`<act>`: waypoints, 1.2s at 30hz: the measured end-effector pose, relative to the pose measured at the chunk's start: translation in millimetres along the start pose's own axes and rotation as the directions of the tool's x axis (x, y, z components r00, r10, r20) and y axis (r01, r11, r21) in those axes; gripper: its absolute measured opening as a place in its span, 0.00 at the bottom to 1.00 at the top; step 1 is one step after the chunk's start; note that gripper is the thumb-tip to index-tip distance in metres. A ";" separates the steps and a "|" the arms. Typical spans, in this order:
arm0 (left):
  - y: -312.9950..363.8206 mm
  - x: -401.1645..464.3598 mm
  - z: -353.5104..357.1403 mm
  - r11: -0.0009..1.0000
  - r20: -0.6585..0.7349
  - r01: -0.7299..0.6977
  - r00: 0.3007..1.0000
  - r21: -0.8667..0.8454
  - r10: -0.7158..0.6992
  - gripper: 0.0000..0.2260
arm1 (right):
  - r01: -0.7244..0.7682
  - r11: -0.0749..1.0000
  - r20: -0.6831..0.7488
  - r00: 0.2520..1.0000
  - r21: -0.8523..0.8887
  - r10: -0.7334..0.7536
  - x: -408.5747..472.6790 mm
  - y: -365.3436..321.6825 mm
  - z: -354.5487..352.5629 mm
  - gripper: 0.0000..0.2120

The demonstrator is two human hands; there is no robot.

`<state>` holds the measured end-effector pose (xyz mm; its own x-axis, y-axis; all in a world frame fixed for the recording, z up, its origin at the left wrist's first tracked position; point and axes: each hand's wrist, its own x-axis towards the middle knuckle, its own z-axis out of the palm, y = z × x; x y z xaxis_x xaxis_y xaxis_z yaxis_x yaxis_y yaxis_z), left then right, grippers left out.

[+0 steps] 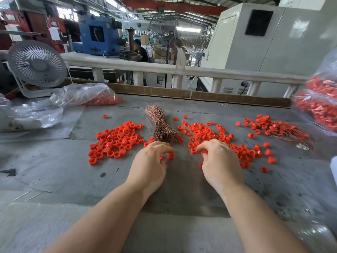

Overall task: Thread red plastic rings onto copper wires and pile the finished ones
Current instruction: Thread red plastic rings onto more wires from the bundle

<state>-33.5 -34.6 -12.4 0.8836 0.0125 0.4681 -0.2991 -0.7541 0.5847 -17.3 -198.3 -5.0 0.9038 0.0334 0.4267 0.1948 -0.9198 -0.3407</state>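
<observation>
grey worktable (54, 170), red rings (114, 141), copper wire bundle (160, 125), plastic bags (82, 95)

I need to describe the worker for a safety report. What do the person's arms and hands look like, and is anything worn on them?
Both forearms are bare up to the frame's lower edge: no sleeves show. The left hand and the right hand have no gloves. No rings, watch, bracelet or tape is visible on the fingers or wrists. The nails that show look short and unpainted.

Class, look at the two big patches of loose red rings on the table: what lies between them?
The copper wire bundle lies between the left patch and right patch, in the head view.
</observation>
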 end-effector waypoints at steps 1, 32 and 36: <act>0.0 -0.3 -0.3 1.000 -0.004 0.005 1.000 -0.001 -0.005 0.14 | -0.024 1.000 -0.016 1.000 -0.007 0.024 -0.1 0.7 -0.6 0.16; 0.2 2.0 -1.9 0.987 -0.020 0.138 0.990 0.085 -0.136 0.05 | 0.201 0.979 0.110 0.973 0.030 -0.203 -2.8 -7.8 -5.0 0.08; 2.0 -0.1 -2.8 0.991 0.016 0.114 0.993 0.066 -0.115 0.05 | 0.196 0.976 0.061 0.978 0.096 -0.202 -2.5 -8.6 -4.6 0.03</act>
<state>-35.2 -34.3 -9.4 0.9179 0.0888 0.3868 -0.1720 -0.7894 0.5893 -23.1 -192.3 0.8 0.8673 0.2421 0.4348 0.4033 -0.8538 -0.3291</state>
